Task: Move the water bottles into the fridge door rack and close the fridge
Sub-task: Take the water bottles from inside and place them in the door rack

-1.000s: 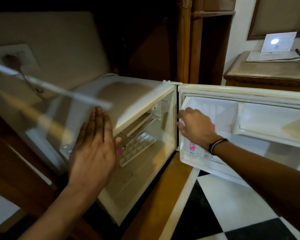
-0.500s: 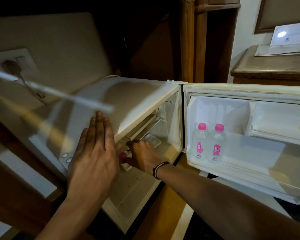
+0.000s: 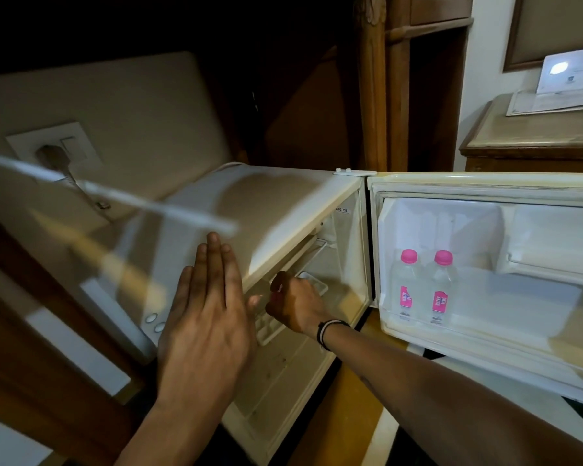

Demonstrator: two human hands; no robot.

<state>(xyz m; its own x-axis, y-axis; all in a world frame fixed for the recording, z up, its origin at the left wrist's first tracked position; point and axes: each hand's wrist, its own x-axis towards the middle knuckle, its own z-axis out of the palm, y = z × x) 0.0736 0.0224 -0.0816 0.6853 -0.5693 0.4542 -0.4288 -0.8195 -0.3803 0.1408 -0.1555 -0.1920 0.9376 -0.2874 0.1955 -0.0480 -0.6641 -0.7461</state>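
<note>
Right hand point(image 3: 295, 306) inside open fridge point(image 3: 349, 264)

Dim room — a pale wall point(image 3: 122, 105) with a socket point(image 3: 56, 148), dark wooden posts point(image 3: 372, 82), a wooden side table point(image 3: 532, 139) holding papers point(image 3: 552, 95).

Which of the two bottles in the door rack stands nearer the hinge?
The left bottle, hard against the rack's hinge-side wall; the other bottle stands beside it, farther out along the door.

A small white sticker point(image 3: 342, 210) inside the fridge reads "ARG 755". The pink bottle labels point(image 3: 440, 301) read "WATER PLUS", only roughly legible.
</note>
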